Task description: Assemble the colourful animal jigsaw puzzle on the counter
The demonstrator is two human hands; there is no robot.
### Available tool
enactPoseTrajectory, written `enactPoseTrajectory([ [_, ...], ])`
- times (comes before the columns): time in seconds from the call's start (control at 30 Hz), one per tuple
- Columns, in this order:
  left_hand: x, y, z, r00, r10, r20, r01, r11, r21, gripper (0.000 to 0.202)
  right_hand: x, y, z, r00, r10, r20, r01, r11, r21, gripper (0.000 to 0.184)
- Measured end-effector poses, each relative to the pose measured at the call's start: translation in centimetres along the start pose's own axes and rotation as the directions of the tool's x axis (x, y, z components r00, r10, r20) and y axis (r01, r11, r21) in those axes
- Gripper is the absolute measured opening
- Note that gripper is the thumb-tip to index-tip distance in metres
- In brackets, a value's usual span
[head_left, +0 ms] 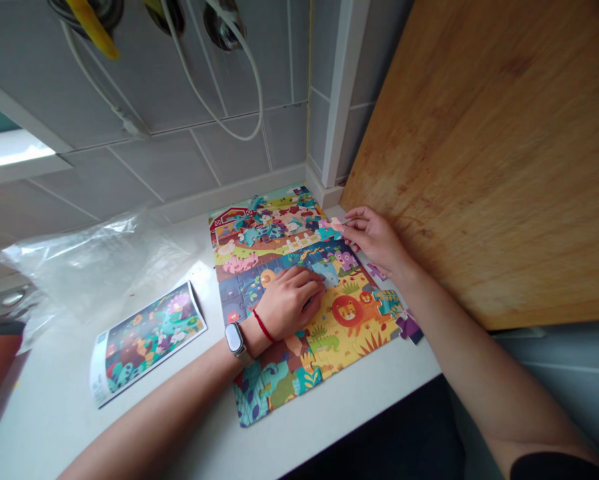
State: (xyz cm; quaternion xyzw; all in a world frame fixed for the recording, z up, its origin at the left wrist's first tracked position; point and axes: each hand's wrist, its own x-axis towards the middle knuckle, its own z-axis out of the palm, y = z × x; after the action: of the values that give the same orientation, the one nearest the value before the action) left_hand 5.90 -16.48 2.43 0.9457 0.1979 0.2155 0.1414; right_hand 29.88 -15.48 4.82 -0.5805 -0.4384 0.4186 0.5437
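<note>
A colourful animal jigsaw puzzle (349,313) lies assembled on the white counter (54,407). My left hand (290,301) rests on the middle of the puzzle, fingers curled and pressed down onto it, a watch and a red string at the wrist. My right hand (374,237) is at the puzzle's upper right edge, pinching a small pinkish puzzle piece (335,223) between thumb and fingers. Two loose purple pieces (410,327) lie beside the puzzle's right edge, near my right forearm.
A printed reference picture (146,340) lies left of the puzzle. A crumpled clear plastic bag (94,263) sits behind it. A large wooden board (484,153) leans on the right. Tiled wall with white cables (219,113) stands behind; the counter's front edge runs below the puzzle.
</note>
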Motion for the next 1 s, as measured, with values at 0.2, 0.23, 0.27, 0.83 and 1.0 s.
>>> enactPoseTrajectory([
  [0.2,-0.14,0.31,0.61,0.999,0.008,0.045,-0.008,1.000,0.001,0.024,-0.01,0.11,0.03,0.998,-0.024,0.054,0.027,0.997,-0.069,0.054],
  [0.23,-0.16,0.33,0.62,0.999,0.007,0.051,-0.008,1.000,0.004,0.024,-0.05,0.11,0.06,0.998,-0.022,0.059,0.026,0.997,-0.074,0.053],
  [0.27,-0.17,0.33,0.62,0.998,0.008,0.057,-0.009,1.000,0.008,0.024,-0.09,0.12,0.09,0.998,-0.021,0.061,0.025,0.997,-0.076,0.052],
  [0.83,-0.32,-0.04,0.60,0.997,-0.002,0.079,-0.002,0.998,0.058,0.029,-0.21,0.68,0.49,0.996,0.012,0.087,-0.005,0.997,-0.083,0.052],
  [1.0,-0.39,-0.23,0.89,0.998,0.007,0.058,-0.011,0.998,0.058,0.028,-0.21,0.95,0.46,0.991,0.020,0.131,-0.009,0.997,-0.082,0.056],
])
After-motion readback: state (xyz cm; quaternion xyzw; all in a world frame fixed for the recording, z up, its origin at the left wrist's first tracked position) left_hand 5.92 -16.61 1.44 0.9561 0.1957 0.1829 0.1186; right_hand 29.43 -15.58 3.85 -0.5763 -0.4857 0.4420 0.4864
